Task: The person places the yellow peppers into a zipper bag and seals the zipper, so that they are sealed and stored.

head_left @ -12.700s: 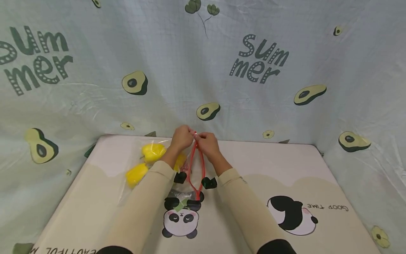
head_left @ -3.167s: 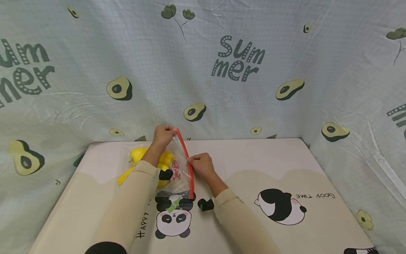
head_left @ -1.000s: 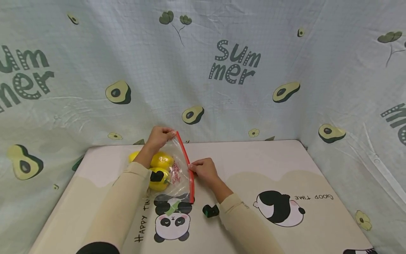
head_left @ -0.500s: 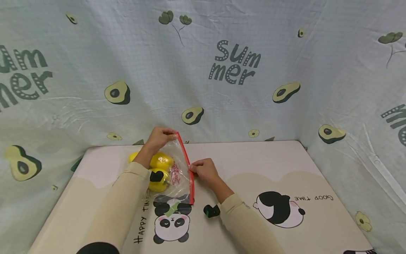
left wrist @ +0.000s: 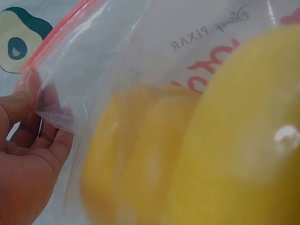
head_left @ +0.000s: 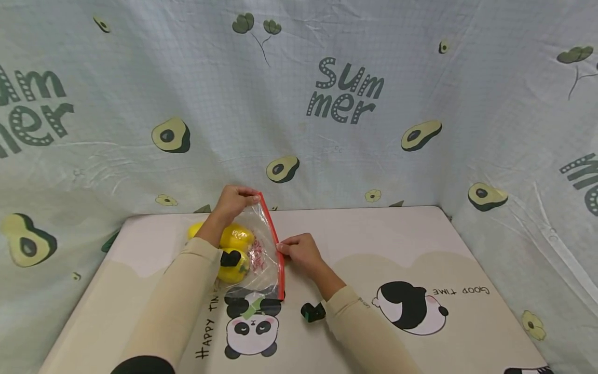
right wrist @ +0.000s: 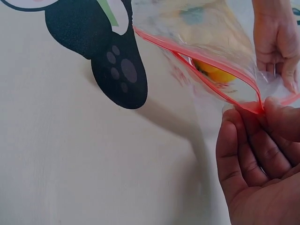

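Observation:
A clear zip-lock bag [head_left: 267, 272] lies on the table with yellow bell peppers [head_left: 236, 237] inside. My left hand [head_left: 232, 203] pinches the far end of its red zip strip [head_left: 282, 278] between thumb and fingers. Partway along that strip, my right hand [head_left: 301, 253] pinches it with thumb and forefinger. The right wrist view shows the two red edges of the zip [right wrist: 220, 70] parted between the right hand and the near corner. Between the hands the strip looks pressed together. My left forearm hides part of the peppers, one of which [left wrist: 243, 126] looms large in the left wrist view.
The table [head_left: 355, 239] has a pale cover with printed pandas [head_left: 252, 332] and lettering. A light curtain [head_left: 345, 156] with avocado prints hangs behind and at both sides. Dark wrist-worn pieces [head_left: 313, 311] sit beside the sleeves.
Earlier both hands were together at the strip's far end, with its edges looped apart. Since then the right hand has come nearer along the strip. Over the last second, hardly anything moves.

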Demonstrator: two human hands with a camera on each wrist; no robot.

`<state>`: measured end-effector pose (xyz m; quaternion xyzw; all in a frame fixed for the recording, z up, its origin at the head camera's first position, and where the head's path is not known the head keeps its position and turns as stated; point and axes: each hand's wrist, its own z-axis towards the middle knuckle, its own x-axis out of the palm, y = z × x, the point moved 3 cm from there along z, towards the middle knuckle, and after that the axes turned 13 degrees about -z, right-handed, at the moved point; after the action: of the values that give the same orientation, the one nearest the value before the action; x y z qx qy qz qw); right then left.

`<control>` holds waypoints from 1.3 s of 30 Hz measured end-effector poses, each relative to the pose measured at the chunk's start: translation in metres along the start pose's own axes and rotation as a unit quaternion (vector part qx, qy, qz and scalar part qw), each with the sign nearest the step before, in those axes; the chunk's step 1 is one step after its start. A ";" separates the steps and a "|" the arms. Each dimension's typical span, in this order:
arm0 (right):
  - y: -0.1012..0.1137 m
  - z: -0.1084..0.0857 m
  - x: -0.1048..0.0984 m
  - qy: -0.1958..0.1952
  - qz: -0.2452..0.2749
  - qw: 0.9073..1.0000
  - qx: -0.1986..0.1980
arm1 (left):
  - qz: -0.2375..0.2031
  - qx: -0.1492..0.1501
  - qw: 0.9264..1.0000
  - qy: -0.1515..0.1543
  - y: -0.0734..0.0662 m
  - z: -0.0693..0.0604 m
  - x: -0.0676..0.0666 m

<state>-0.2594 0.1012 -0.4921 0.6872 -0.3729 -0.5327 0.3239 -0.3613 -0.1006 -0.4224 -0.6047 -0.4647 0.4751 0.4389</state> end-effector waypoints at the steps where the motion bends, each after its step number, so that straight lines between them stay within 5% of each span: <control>1: 0.000 -0.001 0.000 0.000 -0.001 1.000 -0.001 | -0.001 0.000 1.000 0.001 0.000 0.000 0.000; 39: 0.000 -0.003 -0.005 0.062 -0.030 0.997 -0.035 | -0.011 0.012 1.000 -0.015 -0.005 -0.006 0.001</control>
<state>-0.2569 0.1055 -0.4887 0.7182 -0.3118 -0.5113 0.3542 -0.3561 -0.0991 -0.4169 -0.5868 -0.4722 0.4852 0.4441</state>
